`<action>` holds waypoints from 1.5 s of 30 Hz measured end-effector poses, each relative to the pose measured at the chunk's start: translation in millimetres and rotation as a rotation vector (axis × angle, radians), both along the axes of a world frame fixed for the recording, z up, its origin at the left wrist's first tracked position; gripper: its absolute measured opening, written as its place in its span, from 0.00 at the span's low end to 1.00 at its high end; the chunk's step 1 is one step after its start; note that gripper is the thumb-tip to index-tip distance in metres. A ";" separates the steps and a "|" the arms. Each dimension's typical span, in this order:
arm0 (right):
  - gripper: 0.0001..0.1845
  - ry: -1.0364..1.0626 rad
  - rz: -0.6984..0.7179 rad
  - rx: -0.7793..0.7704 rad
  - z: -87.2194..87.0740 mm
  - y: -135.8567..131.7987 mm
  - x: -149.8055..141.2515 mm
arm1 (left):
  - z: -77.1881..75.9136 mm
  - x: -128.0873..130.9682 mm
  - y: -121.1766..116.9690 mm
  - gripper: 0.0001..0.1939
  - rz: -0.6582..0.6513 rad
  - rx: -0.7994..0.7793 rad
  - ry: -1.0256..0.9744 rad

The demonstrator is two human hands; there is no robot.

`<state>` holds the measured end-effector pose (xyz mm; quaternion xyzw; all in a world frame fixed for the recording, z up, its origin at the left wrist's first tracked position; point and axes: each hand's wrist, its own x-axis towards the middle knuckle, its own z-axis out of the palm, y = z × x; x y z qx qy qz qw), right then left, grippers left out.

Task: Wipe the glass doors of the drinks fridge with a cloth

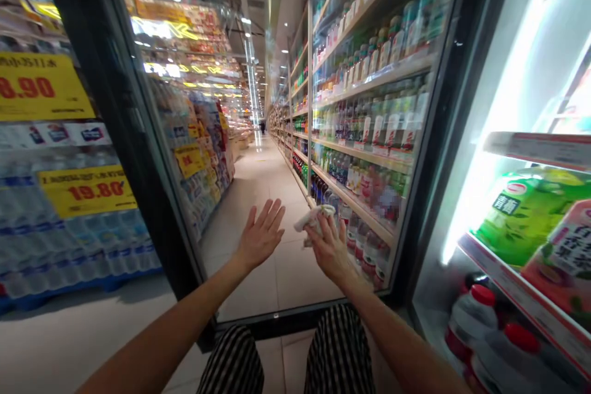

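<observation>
A glass door with a dark frame (305, 321) stands open in front of me, its pane reaching from above down close to the floor. Low on the pane, my left hand (261, 237) is held flat with fingers stretched out and holds nothing. To its right, my right hand (329, 252) presses a crumpled whitish cloth (309, 219) toward the glass, fingers bent over it. Part of the cloth is hidden under the fingers. My knees in striped trousers (339, 351) are just below the door's bottom edge.
At right, a lit cooler holds green drink packs (517, 212), a pink pack (561, 265) and red-capped bottles (471, 317) lower down. Left of the door stand stacked water bottles (78, 246) with yellow price signs (87, 191). Bottle shelves (369, 148) and an aisle floor (258, 184) show in the glass.
</observation>
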<state>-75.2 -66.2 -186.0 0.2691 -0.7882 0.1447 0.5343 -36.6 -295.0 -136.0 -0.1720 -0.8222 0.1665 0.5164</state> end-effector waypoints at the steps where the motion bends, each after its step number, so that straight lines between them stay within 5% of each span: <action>1: 0.22 0.008 0.011 0.045 -1.8 2.2 -0.2 | 0.6 0.2 -0.3 0.24 -0.005 -0.001 -0.002; 7: 0.22 0.032 -0.251 -0.432 2.8 29.1 -15.4 | -1.2 0.2 1.3 0.24 -0.003 0.009 -0.004; 13: 0.20 0.053 0.017 0.064 -1.9 -5.8 0.9 | 0.1 3.7 -0.6 0.25 0.005 0.000 -0.022; 15: 0.19 0.050 -0.032 -0.037 -1.9 11.7 -4.8 | -0.8 4.6 -2.4 0.25 0.006 -0.015 -0.040; 19: 0.18 0.048 -0.197 -0.511 3.2 32.7 -17.4 | -4.9 3.7 -3.2 0.24 0.016 -0.012 -0.046; 21: 0.17 0.052 -0.136 -0.442 3.2 18.3 -13.2 | -5.4 3.6 -2.9 0.24 0.016 -0.011 -0.041; 23: 0.14 0.049 -0.017 -0.170 0.6 2.3 -5.4 | -4.1 4.7 -3.1 0.24 0.008 -0.013 -0.033; 26: 0.12 0.051 0.038 0.031 -1.5 8.8 -3.1 | -1.4 7.0 -3.7 0.24 0.004 -0.017 -0.043; 30: 0.13 0.061 -0.142 -0.447 9.4 48.3 -19.0 | -2.5 6.8 -2.7 0.24 0.006 -0.004 -0.051; 32: 0.14 0.048 -0.149 -0.608 18.5 44.9 -22.6 | -4.3 5.5 -1.5 0.24 0.006 0.011 -0.045; 38: 0.21 0.042 -0.114 -0.388 34.8 -21.3 -6.6 | -4.1 5.6 -0.7 0.24 -0.003 0.022 -0.039; 42: 0.18 0.046 -0.123 -0.209 33.0 16.8 -15.9 | -2.6 6.2 -1.9 0.24 -0.026 0.014 -0.026; 45: 0.16 0.067 -0.211 -0.481 32.2 57.0 -30.2 | -3.4 5.8 -1.5 0.24 -0.027 0.014 -0.029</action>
